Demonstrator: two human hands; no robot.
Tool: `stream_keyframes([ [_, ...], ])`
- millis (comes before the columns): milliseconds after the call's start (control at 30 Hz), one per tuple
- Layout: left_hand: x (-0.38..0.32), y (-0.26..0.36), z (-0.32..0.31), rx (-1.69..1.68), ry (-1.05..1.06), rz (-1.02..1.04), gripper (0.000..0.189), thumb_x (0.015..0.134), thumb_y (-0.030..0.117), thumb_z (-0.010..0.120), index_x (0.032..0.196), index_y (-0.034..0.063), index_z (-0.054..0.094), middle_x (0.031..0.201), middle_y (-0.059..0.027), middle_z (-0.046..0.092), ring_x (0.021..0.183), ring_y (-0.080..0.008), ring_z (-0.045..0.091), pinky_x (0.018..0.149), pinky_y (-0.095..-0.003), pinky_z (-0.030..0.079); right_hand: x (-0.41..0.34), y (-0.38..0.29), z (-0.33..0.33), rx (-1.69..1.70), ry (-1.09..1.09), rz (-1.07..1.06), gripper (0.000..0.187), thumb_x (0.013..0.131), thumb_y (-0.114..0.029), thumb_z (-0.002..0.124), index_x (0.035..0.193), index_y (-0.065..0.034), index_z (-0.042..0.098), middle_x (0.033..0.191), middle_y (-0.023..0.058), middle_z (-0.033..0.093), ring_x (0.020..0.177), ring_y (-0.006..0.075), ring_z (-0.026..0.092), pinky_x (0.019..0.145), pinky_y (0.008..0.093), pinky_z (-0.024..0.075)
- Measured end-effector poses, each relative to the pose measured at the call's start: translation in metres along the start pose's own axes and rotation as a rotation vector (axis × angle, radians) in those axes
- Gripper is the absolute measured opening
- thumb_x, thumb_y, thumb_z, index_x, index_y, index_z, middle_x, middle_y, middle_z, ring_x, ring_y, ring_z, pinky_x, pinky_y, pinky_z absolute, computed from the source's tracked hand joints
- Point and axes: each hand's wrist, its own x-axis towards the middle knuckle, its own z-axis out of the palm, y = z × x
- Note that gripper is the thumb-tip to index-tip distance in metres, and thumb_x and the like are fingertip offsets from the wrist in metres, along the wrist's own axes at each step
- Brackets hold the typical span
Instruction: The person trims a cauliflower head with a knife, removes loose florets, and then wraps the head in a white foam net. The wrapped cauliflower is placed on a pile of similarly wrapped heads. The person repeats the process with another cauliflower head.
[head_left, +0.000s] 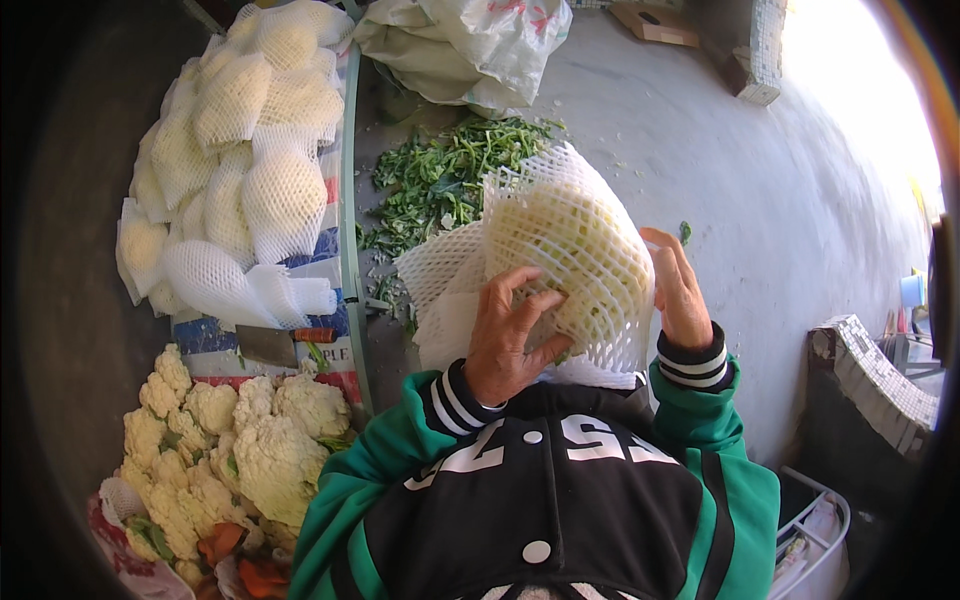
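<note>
A cauliflower head (600, 281) sits inside a white foam net sleeve (574, 176) in front of my chest. My left hand (517, 330) grips the near left side of the sleeve, its bent fingers and thumb pressing the mesh against the curds. At the right edge of the sleeve, my right hand (679, 289) holds the side, with some fingertips hidden behind the mesh. More white foam netting (442, 289) lies beneath and to the left of the wrapped head.
Left, a table (350, 187) bears several netted cauliflowers (285, 195), loose foam sleeves (217, 277) and a cleaver (270, 345). Bare cauliflowers (274, 457) are heaped nearer me. Cut green leaves (442, 172) cover the floor ahead, before a white woven sack (480, 52). A metal-framed container (817, 525) stands lower right.
</note>
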Motion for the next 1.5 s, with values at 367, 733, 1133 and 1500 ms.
stream_keyframes([
  [367, -0.001, 0.001, 0.003, 0.033, -0.028, 0.012, 0.054, 0.075, 0.023, 0.085, 0.123, 0.0102, 0.063, 0.137, -0.0179, 0.045, 0.123, -0.0371, 0.043, 0.105, -0.0469, 0.038, 0.003, 0.001, 0.002, -0.014, -0.029, -0.031, 0.086, 0.092, -0.066, 0.057, 0.14, 0.0042, 0.043, 0.123, 0.0233, 0.06, 0.116, 0.028, 0.058, 0.098, 0.0394, 0.0457],
  [733, 0.0, 0.001, 0.003, 0.053, -0.026, 0.032, 0.052, 0.077, 0.025, 0.084, 0.122, 0.0095, 0.064, 0.136, -0.0179, 0.045, 0.123, -0.037, 0.043, 0.105, -0.047, 0.038, 0.0, -0.005, 0.006, -0.01, -0.064, -0.028, 0.086, 0.092, -0.063, 0.06, 0.141, 0.0048, 0.038, 0.125, 0.0243, 0.06, 0.117, 0.0284, 0.058, 0.099, 0.0405, 0.0467],
  [1133, 0.0, 0.004, 0.002, 0.041, -0.036, 0.033, 0.052, 0.077, 0.021, 0.084, 0.123, 0.0106, 0.063, 0.136, -0.0176, 0.045, 0.124, -0.0376, 0.043, 0.106, -0.0479, 0.037, -0.003, -0.01, 0.011, -0.016, -0.063, -0.042, 0.08, 0.092, -0.055, 0.066, 0.139, 0.0037, 0.039, 0.127, 0.0235, 0.057, 0.117, 0.0274, 0.057, 0.098, 0.0406, 0.0476],
  [1500, 0.0, 0.006, 0.003, 0.026, -0.026, 0.036, 0.052, 0.074, 0.016, 0.084, 0.122, 0.0125, 0.063, 0.135, -0.0163, 0.044, 0.123, -0.0379, 0.042, 0.106, -0.0482, 0.037, -0.005, -0.014, 0.012, 0.006, -0.08, -0.031, 0.068, 0.094, -0.04, 0.068, 0.137, 0.0043, 0.04, 0.124, 0.0212, 0.058, 0.113, 0.0249, 0.058, 0.096, 0.0401, 0.0485],
])
